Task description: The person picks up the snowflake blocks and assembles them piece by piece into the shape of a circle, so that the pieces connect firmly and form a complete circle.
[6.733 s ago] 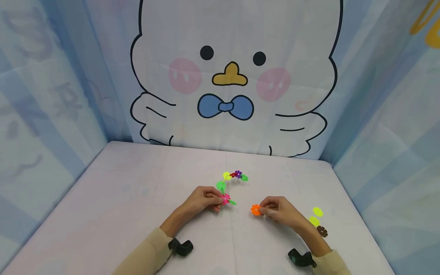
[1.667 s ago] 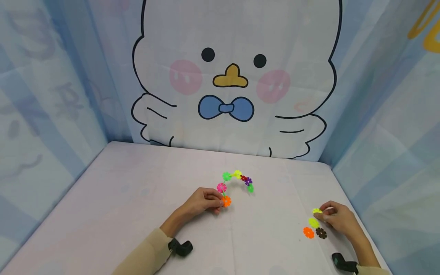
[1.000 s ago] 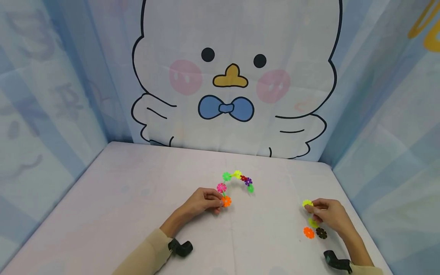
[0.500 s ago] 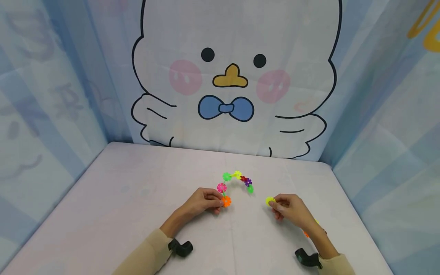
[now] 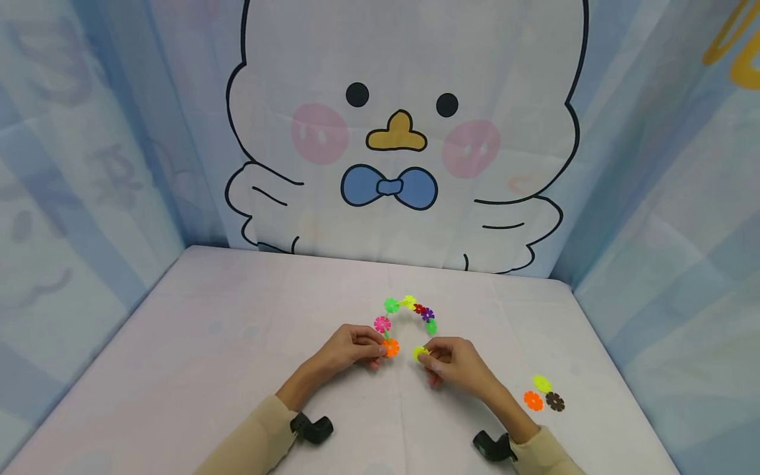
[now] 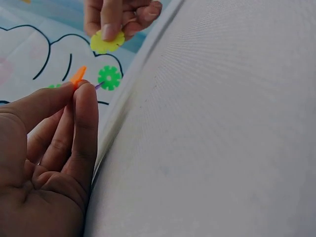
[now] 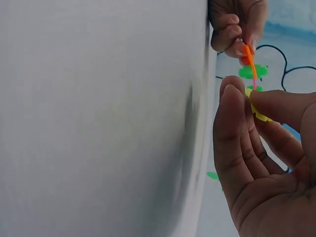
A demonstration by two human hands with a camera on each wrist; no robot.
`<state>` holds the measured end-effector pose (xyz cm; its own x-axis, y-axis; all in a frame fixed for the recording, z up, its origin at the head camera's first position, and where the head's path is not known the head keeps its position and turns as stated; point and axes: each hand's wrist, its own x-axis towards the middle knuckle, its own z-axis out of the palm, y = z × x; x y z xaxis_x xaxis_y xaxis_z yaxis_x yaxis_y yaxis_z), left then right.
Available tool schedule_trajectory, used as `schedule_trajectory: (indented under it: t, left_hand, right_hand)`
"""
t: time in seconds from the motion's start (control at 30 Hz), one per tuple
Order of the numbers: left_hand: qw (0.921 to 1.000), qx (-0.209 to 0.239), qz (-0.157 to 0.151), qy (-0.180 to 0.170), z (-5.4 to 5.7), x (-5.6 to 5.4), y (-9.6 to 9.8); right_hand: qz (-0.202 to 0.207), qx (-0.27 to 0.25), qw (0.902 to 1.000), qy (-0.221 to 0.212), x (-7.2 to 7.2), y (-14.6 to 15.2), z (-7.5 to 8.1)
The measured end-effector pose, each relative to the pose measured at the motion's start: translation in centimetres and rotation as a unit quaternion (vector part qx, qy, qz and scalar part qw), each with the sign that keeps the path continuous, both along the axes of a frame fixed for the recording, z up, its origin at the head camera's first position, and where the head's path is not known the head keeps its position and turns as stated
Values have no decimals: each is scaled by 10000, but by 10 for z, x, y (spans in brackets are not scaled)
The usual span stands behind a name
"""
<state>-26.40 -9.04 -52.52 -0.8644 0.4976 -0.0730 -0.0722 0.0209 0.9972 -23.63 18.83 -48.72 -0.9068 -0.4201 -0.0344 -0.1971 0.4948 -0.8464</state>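
Observation:
My left hand (image 5: 355,346) pinches an orange notched plastic disc (image 5: 391,348) between thumb and forefinger. That disc ends a curved chain of linked snowflake-shaped discs. From it the chain runs through a pink disc (image 5: 382,324), a green disc (image 5: 391,305), a yellow disc (image 5: 408,302), a red disc (image 5: 419,309) and a purple disc (image 5: 428,315) to a green end disc (image 5: 431,326). My right hand (image 5: 454,363) pinches a loose yellow disc (image 6: 107,42), a short gap to the right of the orange one. Its fingertips hide part of the yellow disc.
Three loose discs lie on the right of the white table (image 5: 267,297): a yellow one (image 5: 542,384), an orange one (image 5: 533,400) and a dark brown one (image 5: 555,401). Printed cloth walls (image 5: 510,152) stand behind and at both sides.
The orange disc joined the chain after the earliest frame. My right hand has since picked up a yellow disc from the right and carried it left, near the chain. My left hand stays still lately.

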Motion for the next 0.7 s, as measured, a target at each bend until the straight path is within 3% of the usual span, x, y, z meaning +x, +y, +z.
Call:
schedule_trajectory:
  t: [0.33,0.7]
  left_hand:
    - [10000,28,24,-60,1,1,1]
    - [9999,89,-15,-74,1,0,0]
  right_hand:
    - [189,183,9993,250,1,-22,0]
    - [174,501,9973,508,1,-28,1]
